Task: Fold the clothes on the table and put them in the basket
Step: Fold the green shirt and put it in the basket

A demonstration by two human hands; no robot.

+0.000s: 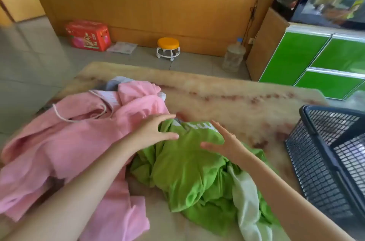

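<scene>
Left hand [152,132]: fingers are spread wide over green shirt [189,171], centre.
Right hand [223,142]: spread wide, nothing held.
Table [246,106]: surface is shown between shirt and basket [308,161], right edge.

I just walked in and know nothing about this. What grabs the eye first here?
The crumpled bright green T-shirt with white lettering lies in the middle of the beige mottled table, the left hand and right hand spread open over it. A big pink drawstring hoodie sprawls to its left; a dark plastic mesh basket stands at the right.
</scene>
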